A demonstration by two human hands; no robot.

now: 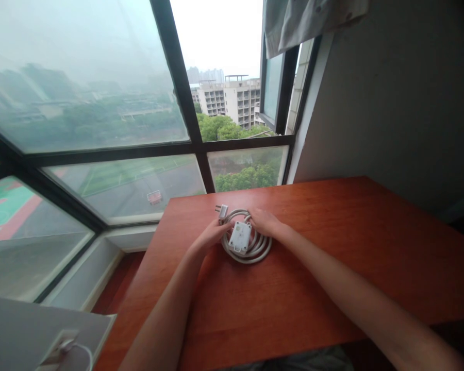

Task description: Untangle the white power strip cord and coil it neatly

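A white power cord (260,254) lies coiled in several loops on the reddish-brown table (332,257). On top of the coil rests its white box-shaped socket block (240,237), with screw holes at the corners. The plug (223,212) sticks out at the upper left, its prongs pointing left. My left hand (213,233) grips the left side of the coil, close below the plug, thumb toward the block. At the coil's upper right, my right hand (263,222) is closed around the loops; its fingertips are partly hidden.
Dark-framed windows (199,147) stand beyond the table's far and left edges, one pane swung open. A grey curtain (294,26) hangs at the top. At the lower left, a white plug sits in a wall outlet (64,346). A wall rises on the right.
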